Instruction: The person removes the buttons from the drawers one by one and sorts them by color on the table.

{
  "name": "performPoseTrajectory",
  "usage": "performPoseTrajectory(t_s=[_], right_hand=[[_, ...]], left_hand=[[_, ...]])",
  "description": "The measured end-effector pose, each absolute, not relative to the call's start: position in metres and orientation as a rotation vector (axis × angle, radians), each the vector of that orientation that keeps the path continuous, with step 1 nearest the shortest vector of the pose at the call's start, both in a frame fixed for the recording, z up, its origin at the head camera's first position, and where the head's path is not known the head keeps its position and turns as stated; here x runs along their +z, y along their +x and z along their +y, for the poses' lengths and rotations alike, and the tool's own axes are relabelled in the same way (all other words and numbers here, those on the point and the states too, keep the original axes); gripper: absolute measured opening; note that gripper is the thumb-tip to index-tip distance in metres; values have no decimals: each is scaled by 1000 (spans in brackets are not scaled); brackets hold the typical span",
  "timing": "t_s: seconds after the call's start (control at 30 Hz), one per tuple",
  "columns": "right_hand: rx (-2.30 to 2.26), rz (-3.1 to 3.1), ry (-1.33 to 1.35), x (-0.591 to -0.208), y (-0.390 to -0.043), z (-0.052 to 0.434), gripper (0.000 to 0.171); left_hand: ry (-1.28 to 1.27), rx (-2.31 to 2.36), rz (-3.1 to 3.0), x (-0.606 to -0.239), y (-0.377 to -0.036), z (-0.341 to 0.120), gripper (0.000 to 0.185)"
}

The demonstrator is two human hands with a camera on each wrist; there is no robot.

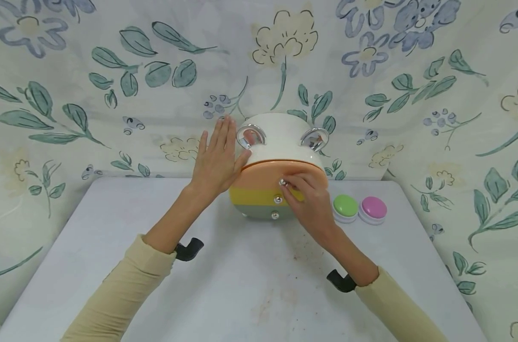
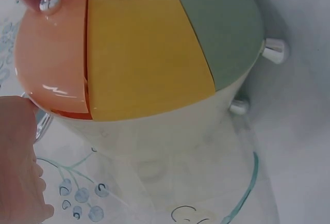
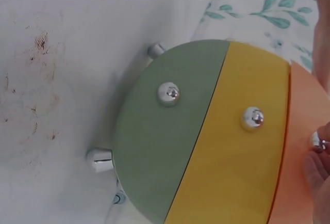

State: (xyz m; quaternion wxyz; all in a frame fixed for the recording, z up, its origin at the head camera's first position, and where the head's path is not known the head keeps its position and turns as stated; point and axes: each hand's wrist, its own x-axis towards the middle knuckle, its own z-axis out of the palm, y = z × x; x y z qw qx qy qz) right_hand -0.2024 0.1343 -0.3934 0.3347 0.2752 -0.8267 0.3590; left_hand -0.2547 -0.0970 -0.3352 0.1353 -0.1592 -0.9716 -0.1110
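A rounded white drawer box (image 1: 280, 128) with orange, yellow and green drawer fronts stands at the back of the table. My right hand (image 1: 312, 206) pinches the silver knob (image 1: 282, 182) of the top orange drawer (image 2: 54, 64). That front sits slightly proud of the yellow drawer (image 3: 232, 146) beneath it. The lowest, green drawer (image 3: 165, 136) looks flush with the yellow one. Fingers straight, my left hand (image 1: 216, 161) lies against the box's upper left side, its thumb by the orange front's edge.
Beside the box on the right are a green round button (image 1: 345, 205) and a pink round button (image 1: 374, 207) on white bases. A floral cloth (image 1: 169, 109) hangs behind the white table (image 1: 126, 213). Reddish specks mark the tabletop in front of the box.
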Motion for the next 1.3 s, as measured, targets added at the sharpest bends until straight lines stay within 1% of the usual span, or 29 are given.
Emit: performPoseTrajectory(t_s=[0.27, 0.5, 0.73, 0.9, 1.03, 1.3], right_hand=[[936, -2138, 723, -394, -210, 133, 25], [1020, -2154, 684, -399, -209, 133, 23], [1300, -2205, 529, -421, -200, 132, 30], [1407, -2239, 408, -437, -195, 126, 33], [1453, -2235, 376, -446, -191, 119, 33], [1480, -2171, 397, -462, -189, 106, 32]], left_hand=[[-469, -327, -2807, -335, -255, -97, 79], [-476, -342, -2807, -335, -255, -97, 79], [-474, -338, -2816, -335, -256, -97, 79], [-472, -335, -2817, -335, -256, -97, 79], [-470, -340, -2814, -334, -256, -98, 78], [-477, -358, -2806, -335, -256, -98, 79]])
